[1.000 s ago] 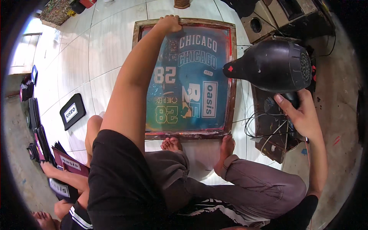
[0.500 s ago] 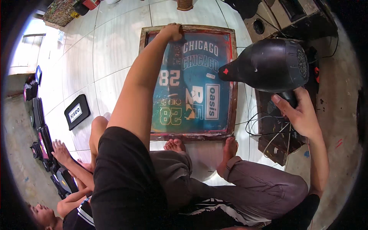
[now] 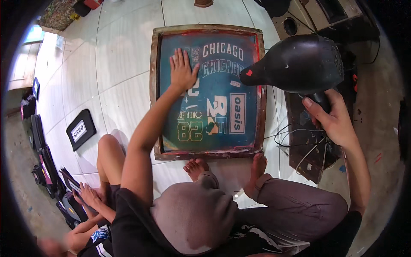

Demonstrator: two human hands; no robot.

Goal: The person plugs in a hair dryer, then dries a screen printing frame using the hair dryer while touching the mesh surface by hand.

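Note:
A wooden-framed screen-printing screen (image 3: 156, 107) with blue-green mesh and pale stencilled lettering and numerals lies on the floor at my feet. My left hand (image 3: 183, 70) rests flat on the mesh's upper left part, fingers apart and holding nothing. My right hand (image 3: 325, 111) grips the handle of a black hair dryer (image 3: 304, 62) at the screen's right, its nozzle pointing left over the mesh with a red mark on it.
A speaker box (image 3: 351, 23) stands upper right; dark boxes and cables (image 3: 310, 160) lie below it. A black pouch with a white label (image 3: 87, 124) lies left on the tiles (image 3: 120, 51). A co-worker (image 3: 92, 197) sits lower left, handling one of several dark items.
My left hand has moved from the screen's top edge down onto its mesh. The dryer has risen slightly and shifted left. The co-worker's hands have shifted.

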